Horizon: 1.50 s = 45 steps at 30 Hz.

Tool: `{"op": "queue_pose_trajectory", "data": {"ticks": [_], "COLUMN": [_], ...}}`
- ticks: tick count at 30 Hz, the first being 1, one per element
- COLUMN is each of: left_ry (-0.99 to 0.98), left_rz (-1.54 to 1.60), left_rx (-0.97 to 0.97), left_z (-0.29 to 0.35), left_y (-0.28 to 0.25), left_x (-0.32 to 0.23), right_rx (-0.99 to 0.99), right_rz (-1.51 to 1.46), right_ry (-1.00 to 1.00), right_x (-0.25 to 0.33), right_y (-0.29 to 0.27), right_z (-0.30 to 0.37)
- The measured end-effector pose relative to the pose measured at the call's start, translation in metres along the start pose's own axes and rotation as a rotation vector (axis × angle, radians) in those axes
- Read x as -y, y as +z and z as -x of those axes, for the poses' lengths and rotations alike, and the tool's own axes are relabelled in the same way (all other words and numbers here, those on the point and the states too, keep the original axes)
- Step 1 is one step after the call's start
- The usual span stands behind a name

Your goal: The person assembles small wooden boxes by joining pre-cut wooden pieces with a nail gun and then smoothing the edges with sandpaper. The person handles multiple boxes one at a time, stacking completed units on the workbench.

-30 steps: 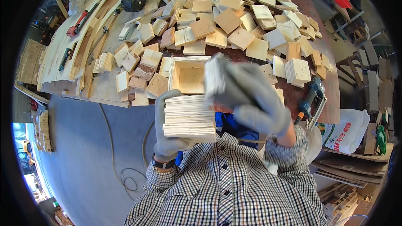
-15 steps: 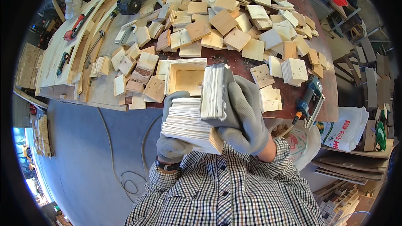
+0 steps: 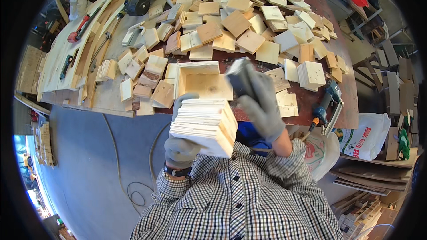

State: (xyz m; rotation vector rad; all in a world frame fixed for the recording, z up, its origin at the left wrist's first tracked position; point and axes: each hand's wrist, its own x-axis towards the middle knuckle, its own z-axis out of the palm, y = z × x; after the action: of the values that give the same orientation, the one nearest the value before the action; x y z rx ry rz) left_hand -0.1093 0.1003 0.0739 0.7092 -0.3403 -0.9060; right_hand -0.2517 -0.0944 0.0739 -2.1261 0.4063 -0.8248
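Note:
My left hand [image 3: 181,150], in a grey work glove, is closed round a thick stack of thin wooden boards [image 3: 203,123]. The layered edges of the stack face up, and the fingers wrap its left side. To the right, my gloved right hand [image 3: 263,109] grips a dark grey block [image 3: 240,78], raised clear of the stack and slightly blurred. What the underside of that block looks like is hidden. Just beyond both hands, an open wooden box [image 3: 198,67] rests at the table's near edge, its bare inside showing.
A big heap of square wooden pieces [image 3: 237,23] covers the table [image 3: 345,114]. A nail gun [image 3: 328,100] lies at the right edge by a neat stack of squares [image 3: 313,75]. Long boards and tools lie left; a hose [image 3: 116,151] crosses the floor; plastic bags [image 3: 365,137] stand right.
My right hand has lifted the dark grey block off the stack and moved it up and right, turning it. My left hand has tilted the stack slightly and stays nearly in place.

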Motion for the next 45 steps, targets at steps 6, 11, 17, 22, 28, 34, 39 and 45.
{"op": "queue_pose_trajectory", "data": {"ticks": [6, 11, 17, 22, 28, 34, 39, 45], "left_ry": [0.657, 0.844, 0.893, 0.89, 0.942, 1.105, 1.163, 1.094], "left_rz": [-1.298, -1.426, -1.499, -1.499, -1.546, -1.558, -1.548, -1.413], "left_rx": [0.144, -0.009, -0.055, -0.084, -0.082, -0.069, -0.064, 0.009], "left_z": [-0.003, -0.013, -0.011, -0.009, -0.012, -0.005, -0.012, -0.008], "left_y": [-0.003, 0.005, 0.005, -0.011, -0.002, -0.016, -0.012, -0.028], "left_x": [-0.017, -0.002, 0.0, 0.002, -0.002, -0.005, 0.002, 0.001], "right_rx": [0.11, 0.117, 0.067, -0.088, -0.022, -0.146, -0.074, -0.032], "right_rz": [0.065, 0.356, 0.359, 0.284, 0.388, 0.262, 0.301, 0.055], "right_ry": [-0.122, -0.108, -0.006, 0.006, -0.141, 0.012, -0.18, 0.179], "right_x": [0.064, 0.086, 0.054, 0.03, 0.062, 0.037, 0.071, 0.031], "right_y": [-0.035, 0.012, 0.015, 0.002, 0.034, 0.0, 0.038, -0.001], "right_z": [-0.022, -0.011, -0.005, -0.014, -0.004, -0.027, -0.008, -0.036]}}
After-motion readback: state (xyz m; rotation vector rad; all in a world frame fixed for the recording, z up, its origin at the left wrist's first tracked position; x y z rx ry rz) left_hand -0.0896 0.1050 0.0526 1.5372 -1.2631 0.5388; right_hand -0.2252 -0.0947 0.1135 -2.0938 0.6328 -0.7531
